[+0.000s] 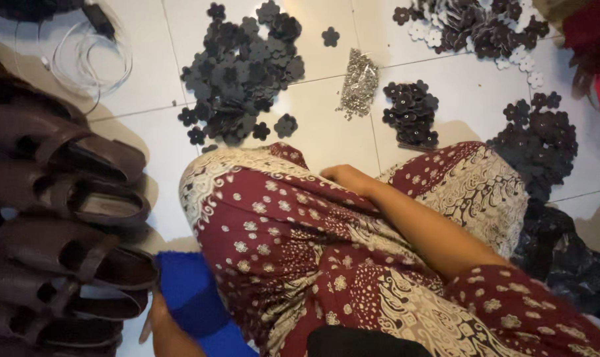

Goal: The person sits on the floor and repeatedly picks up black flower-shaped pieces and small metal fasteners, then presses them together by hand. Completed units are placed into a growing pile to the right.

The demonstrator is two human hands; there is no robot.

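Fingers (144,332) of the left hand (160,322), at the near left, lie against the edge of a blue pad (191,297); most of them are hidden, so whether they spread or grip cannot be told. The pad sits on the floor just beside the person's thigh and touches the nearest of the stacked brown sandals (81,264), which run along the left edge. The pad looks soft, light and yielding, best pinched at its free near edge. The sandals appear light with stiff soles and smooth, possibly slippery straps, and the strap is the natural hold. Farther in, the right hand (345,177) rests on the knee of the patterned maroon garment (280,244), fingers bent over the far side; their tips are out of sight and nothing shows in them. Beyond the knees, on the white tiled floor (326,142), lie a large pile of dark flower-shaped cutouts (240,73), a heap of small metal studs (359,82) and a smaller pile of studded flowers (412,112). These are thin, flat and probably flexible, and are easiest lifted by a petal edge.
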